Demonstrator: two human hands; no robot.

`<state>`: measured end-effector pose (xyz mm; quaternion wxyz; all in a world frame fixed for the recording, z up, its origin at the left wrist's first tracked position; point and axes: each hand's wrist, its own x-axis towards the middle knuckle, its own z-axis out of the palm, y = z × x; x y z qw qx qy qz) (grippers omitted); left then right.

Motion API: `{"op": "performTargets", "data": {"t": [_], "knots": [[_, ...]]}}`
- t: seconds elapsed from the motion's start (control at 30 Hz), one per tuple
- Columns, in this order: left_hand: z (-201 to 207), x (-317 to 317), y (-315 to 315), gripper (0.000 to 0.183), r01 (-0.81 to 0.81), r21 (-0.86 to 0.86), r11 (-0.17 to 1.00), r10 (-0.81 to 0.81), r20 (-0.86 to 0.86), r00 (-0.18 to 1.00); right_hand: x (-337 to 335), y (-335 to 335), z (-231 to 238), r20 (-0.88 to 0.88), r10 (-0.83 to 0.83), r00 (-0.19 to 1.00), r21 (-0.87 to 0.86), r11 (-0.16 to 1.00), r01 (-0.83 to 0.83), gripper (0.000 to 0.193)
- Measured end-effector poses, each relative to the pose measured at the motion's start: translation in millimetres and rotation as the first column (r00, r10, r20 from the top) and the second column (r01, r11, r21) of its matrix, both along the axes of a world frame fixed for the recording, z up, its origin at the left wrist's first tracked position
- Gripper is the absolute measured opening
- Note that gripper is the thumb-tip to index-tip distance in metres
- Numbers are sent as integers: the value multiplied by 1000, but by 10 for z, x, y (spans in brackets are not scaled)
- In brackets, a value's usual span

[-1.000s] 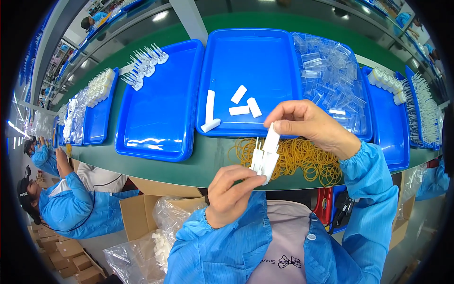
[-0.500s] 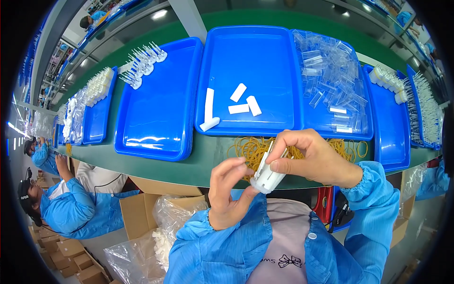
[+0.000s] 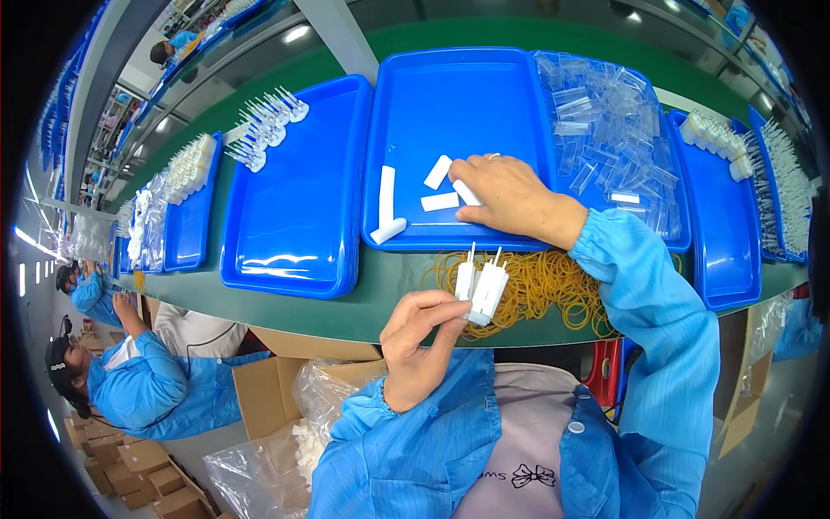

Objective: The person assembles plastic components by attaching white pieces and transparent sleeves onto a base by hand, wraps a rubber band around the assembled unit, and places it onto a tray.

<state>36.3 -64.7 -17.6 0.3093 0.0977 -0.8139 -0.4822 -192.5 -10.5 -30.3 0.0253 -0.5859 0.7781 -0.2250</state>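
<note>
My left hand (image 3: 422, 343) is closed in a pinch on the base of a white pronged piece (image 3: 486, 292). White sleeves sit on its prongs, and thin metal-looking tips stick up above them. My right hand (image 3: 517, 201) reaches into the middle blue tray (image 3: 458, 95), its fingers closed on a short white sleeve (image 3: 467, 194). Beside those fingers lie two more loose sleeves, one upright-slanted (image 3: 438, 172) and one crosswise (image 3: 440, 201). At the tray's left side, further white sleeves (image 3: 386, 195) lie in a line, with a tilted one (image 3: 389, 230) at the lower end.
Yellow rubber bands (image 3: 553, 290) are heaped on the green table (image 3: 380, 294) before the trays. Clear plastic pieces (image 3: 605, 130) fill the right tray. Several pronged pieces (image 3: 264, 125) stand in the left tray (image 3: 290, 199). An open carton (image 3: 268, 389) stands below; a co-worker (image 3: 147, 372) sits left.
My right hand has left the pronged piece, moved forward into the middle tray and taken hold of a white sleeve. My left hand still holds the pronged piece, now more upright.
</note>
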Motion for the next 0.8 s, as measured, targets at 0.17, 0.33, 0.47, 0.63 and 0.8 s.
{"op": "performTargets", "data": {"t": [0.17, 0.33, 0.47, 0.63, 0.8], "knots": [[9, -1, -4, 23, -13, -3, 1000, 13, -5, 1000, 38, -39, -19, -137, 27, 990, 57, 998, -19, 29], [7, 12, -15, 24, -35, -39, 999, 33, -46, 998, -21, 131, 160, 384, 31, 923, -97, 995, 7, 29], [43, 25, -1, 28, -39, -155, 987, 28, -77, 997, 21, 268, 321, 974, 99, 204, -132, 979, 155, 27], [83, 14, 23, 30, -38, -220, 975, 18, -91, 996, 185, 373, 382, 995, 96, -15, -93, 985, 148, 26], [106, -2, 41, 33, -16, -275, 961, -14, -108, 994, 186, 415, 414, 990, 93, -108, -79, 988, 132, 25]]}}
